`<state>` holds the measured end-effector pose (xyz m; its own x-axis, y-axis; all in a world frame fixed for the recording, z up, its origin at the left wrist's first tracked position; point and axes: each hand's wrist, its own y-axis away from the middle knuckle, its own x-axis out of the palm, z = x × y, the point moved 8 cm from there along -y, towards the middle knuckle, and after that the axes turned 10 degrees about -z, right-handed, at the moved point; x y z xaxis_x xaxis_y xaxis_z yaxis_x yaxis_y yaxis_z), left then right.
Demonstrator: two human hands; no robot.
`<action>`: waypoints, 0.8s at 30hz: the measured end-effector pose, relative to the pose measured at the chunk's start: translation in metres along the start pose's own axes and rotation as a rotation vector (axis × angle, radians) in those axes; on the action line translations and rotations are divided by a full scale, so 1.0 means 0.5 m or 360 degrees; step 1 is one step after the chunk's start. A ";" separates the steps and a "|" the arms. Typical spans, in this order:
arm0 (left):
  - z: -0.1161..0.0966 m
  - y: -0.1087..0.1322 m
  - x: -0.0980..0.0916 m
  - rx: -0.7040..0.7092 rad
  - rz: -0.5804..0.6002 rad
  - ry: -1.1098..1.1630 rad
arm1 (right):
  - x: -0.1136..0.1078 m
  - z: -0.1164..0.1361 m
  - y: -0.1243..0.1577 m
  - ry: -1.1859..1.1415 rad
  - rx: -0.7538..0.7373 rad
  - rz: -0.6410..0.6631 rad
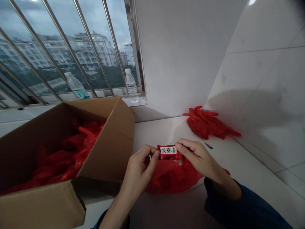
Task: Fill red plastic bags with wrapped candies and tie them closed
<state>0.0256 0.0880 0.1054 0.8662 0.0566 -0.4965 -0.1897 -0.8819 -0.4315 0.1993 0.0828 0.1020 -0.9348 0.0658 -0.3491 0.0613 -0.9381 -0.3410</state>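
A small shiny red wrapped packet (168, 156) with a white printed label is held up between both hands. My left hand (140, 167) pinches its left end between thumb and fingers. On its right end my right hand (196, 156) has a similar pinch. Just below and behind the packet lies a red plastic bag (175, 178), spread on the white surface. What is inside that bag cannot be made out.
An open cardboard box (119, 136) with several red bags (78, 146) inside stands at the left. More red bags (206, 124) lie against the back wall. A small black object (208, 145) is near them. Two clear bottles (131, 86) stand by the barred window.
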 end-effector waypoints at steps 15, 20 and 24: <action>-0.006 -0.001 -0.003 0.0002 -0.0003 0.0076 | -0.018 0.023 0.006 0.0121 -0.0136 0.0043; -0.022 0.002 -0.016 0.0052 -0.0066 0.0120 | -0.037 0.019 0.029 0.0499 -0.0245 0.0351; -0.044 0.010 -0.015 0.0157 -0.0012 0.0150 | -0.011 -0.047 0.042 0.0987 -0.0139 0.0533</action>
<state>0.0284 0.0726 0.1235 0.9065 0.0146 -0.4219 -0.2235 -0.8311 -0.5092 0.2140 0.0708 0.0763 -0.4908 -0.0154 -0.8712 0.3627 -0.9127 -0.1882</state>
